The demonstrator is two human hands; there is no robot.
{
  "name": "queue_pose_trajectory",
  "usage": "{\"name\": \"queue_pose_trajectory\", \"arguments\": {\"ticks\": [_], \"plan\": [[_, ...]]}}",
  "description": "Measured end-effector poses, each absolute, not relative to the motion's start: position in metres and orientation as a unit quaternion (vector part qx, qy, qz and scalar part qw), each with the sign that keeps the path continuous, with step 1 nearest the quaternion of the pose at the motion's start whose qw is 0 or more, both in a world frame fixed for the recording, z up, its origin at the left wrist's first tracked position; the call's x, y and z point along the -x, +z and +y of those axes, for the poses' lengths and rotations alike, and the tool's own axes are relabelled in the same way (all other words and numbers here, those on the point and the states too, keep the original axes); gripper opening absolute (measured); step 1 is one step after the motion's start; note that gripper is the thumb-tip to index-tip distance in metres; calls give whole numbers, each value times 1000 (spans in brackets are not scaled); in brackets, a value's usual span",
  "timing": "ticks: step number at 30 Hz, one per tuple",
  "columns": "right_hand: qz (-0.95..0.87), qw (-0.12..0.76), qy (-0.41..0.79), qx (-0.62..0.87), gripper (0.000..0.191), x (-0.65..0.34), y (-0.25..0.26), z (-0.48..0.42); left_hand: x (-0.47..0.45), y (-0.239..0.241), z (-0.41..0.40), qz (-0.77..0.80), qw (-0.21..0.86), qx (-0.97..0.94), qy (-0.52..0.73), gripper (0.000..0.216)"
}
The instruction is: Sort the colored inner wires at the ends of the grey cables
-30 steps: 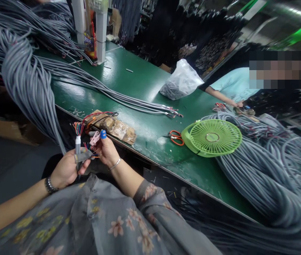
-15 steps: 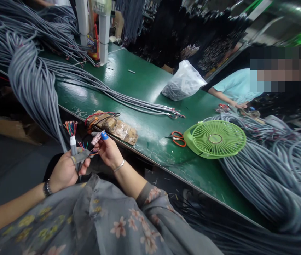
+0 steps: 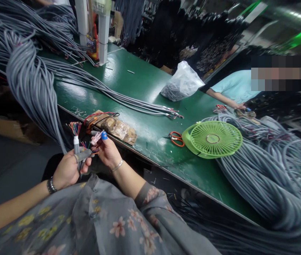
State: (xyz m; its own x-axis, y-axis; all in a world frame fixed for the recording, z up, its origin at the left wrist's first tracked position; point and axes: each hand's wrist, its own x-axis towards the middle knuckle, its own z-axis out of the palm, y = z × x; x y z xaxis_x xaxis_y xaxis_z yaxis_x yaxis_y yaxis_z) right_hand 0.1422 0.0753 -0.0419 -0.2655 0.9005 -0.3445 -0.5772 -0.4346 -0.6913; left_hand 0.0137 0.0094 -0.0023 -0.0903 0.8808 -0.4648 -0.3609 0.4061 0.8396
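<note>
My left hand (image 3: 69, 168) is closed around grey cable ends (image 3: 76, 143) held upright, with stripped coloured wires (image 3: 74, 127) fanning out at the top. My right hand (image 3: 108, 150), with a blue cap on one fingertip and a pink one on another, pinches thin coloured wires beside the left thumb. Both hands are in front of the green table's (image 3: 139, 81) near edge, over my lap.
A thick grey cable bundle (image 3: 30, 85) hangs at left, another heap (image 3: 267, 170) lies at right. On the table: a taped cardboard block (image 3: 113, 125), orange scissors (image 3: 176, 138), a green fan (image 3: 212, 137), a plastic bag (image 3: 180, 83), laid-out cables (image 3: 129, 101). A person in a light-blue sleeve (image 3: 232, 88) works at far right.
The hands stay almost in place; the cable end with fanned wires shifts slightly. The view drifts a little.
</note>
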Motion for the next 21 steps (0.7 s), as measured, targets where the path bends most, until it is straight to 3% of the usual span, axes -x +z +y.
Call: {"name": "queue_pose_trajectory", "arguments": {"ticks": [6,13,21], "plan": [[-214,428,802,358,58,-147,-39,78,-6,-3,-1,543,635,-251,488,33],[-250,447,781,357,39,-149,-37,77,-7,9,-3,545,617,-230,519,34],[-233,450,784,358,43,-149,-34,74,-10,6,7,540,629,-191,526,31]]}}
